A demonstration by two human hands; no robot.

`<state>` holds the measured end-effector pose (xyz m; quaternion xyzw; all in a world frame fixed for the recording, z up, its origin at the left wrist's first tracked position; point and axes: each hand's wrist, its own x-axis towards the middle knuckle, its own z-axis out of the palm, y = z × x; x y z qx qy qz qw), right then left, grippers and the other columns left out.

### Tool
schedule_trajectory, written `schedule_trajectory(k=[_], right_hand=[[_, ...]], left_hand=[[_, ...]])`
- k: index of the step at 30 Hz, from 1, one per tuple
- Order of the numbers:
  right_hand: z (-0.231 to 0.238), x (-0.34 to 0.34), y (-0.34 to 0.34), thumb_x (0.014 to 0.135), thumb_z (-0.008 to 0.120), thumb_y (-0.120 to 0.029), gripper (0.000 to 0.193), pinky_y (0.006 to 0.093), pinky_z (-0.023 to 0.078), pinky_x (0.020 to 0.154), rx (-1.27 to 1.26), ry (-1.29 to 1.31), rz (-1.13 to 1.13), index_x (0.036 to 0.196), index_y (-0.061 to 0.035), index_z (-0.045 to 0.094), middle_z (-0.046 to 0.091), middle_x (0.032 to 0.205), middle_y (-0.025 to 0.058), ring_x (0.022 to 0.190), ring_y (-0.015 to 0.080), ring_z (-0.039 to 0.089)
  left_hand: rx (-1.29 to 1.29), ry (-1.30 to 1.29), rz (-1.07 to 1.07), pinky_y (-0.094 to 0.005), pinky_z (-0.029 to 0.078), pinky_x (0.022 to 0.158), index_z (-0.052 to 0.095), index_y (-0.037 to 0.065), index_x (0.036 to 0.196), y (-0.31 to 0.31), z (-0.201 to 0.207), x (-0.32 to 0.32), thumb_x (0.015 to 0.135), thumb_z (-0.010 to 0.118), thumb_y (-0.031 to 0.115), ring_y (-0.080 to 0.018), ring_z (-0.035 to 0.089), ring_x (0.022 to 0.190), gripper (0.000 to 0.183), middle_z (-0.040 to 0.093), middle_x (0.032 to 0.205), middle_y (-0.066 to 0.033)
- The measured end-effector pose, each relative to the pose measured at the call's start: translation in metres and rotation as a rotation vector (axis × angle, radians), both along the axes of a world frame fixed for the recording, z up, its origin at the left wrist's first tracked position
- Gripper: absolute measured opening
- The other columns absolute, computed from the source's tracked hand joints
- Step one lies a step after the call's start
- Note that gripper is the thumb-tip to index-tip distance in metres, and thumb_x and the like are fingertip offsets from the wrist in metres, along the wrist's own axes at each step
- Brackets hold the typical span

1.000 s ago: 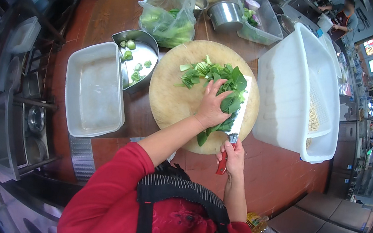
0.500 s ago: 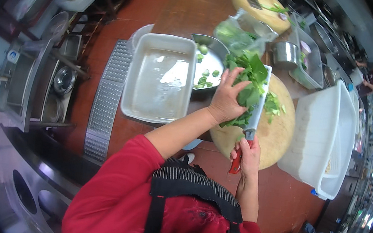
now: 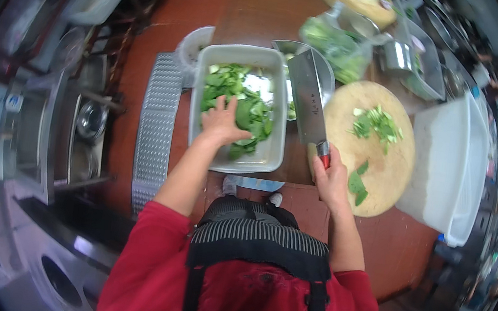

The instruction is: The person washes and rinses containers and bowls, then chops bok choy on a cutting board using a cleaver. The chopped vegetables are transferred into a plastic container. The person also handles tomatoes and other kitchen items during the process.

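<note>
My left hand point(image 3: 223, 122) is inside a white rectangular tub point(image 3: 276, 149), its fingers spread over a heap of cut leafy greens point(image 3: 258, 117). My right hand point(image 3: 332, 179) grips the red handle of a cleaver point(image 3: 309, 99). The broad blade points away from me, over the gap between the tub and a round cutting board point(image 3: 393, 173). Chopped green pieces point(image 3: 378, 125) lie on the board, with a few loose leaves point(image 3: 357, 184) near its closer left edge. Behind the blade, a round metal pan point(image 3: 328, 81) is partly hidden.
A clear plastic bag of greens point(image 3: 336, 45) sits beyond the pan, beside a metal pot point(image 3: 396, 58). A large white bin point(image 3: 447, 161) stands right of the board. Another round board point(image 3: 367, 5) is at the far end of the brown table point(image 3: 261, 8).
The greens have moved left from over the board into the tub. My left hand has let go of them and spread. The cleaver has swung left, off the board.
</note>
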<state>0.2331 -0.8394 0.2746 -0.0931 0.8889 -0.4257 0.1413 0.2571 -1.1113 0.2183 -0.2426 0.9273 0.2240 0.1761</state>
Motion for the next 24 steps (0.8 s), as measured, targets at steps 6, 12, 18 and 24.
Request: schedule_trajectory(k=[6, 12, 18, 24], right_hand=[[0.016, -0.053, 0.137, 0.082, 0.06, -0.016, 0.037, 0.0434, 0.047, 0.065, 0.356, 0.347, -0.227, 0.116, -0.0056, 0.051, 0.061, 0.08, 0.0212, 0.075, 0.0395, 0.06], [-0.008, -0.105, 0.249, 0.083, 0.056, -0.016, 0.036, 0.0467, 0.048, 0.065, 0.714, 0.28, -0.291, 0.117, -0.0088, 0.047, 0.063, 0.083, 0.0206, 0.076, 0.0389, 0.061], [-0.033, -0.107, 0.257, 0.082, 0.056, -0.018, 0.032, 0.0476, 0.047, 0.062, 0.637, 0.345, -0.048, 0.111, -0.0102, 0.044, 0.06, 0.085, 0.0176, 0.072, 0.0374, 0.06], [-0.017, -0.08, 0.273, 0.083, 0.058, -0.014, 0.031, 0.0426, 0.048, 0.062, 0.266, 0.229, -0.009, 0.113, -0.009, 0.049, 0.059, 0.079, 0.0172, 0.073, 0.0342, 0.061]], left_hand=[[-0.177, 0.062, -0.038, -0.0408, 0.044, 0.092, 0.035, 0.008, 0.136, 0.013, 0.03, -0.014, 0.065, 0.07, 0.052, -0.0325, 0.052, 0.113, 0.091, 0.035, 0.14, -0.0164], [-0.183, 0.687, -0.134, -0.0415, 0.044, 0.091, 0.054, 0.0, 0.116, 0.093, 0.042, -0.042, 0.074, 0.07, 0.035, -0.0353, 0.053, 0.108, 0.058, 0.055, 0.116, -0.0211], [0.08, 0.66, -0.405, -0.0453, 0.026, 0.105, 0.029, -0.001, 0.135, 0.215, 0.002, -0.105, 0.066, 0.074, 0.043, -0.0396, 0.028, 0.128, 0.093, 0.03, 0.138, -0.0232], [-0.043, 0.521, -0.442, -0.0499, 0.011, 0.11, 0.022, 0.002, 0.139, 0.242, -0.032, -0.171, 0.057, 0.077, 0.039, -0.0391, 0.017, 0.135, 0.105, 0.027, 0.141, -0.0224]])
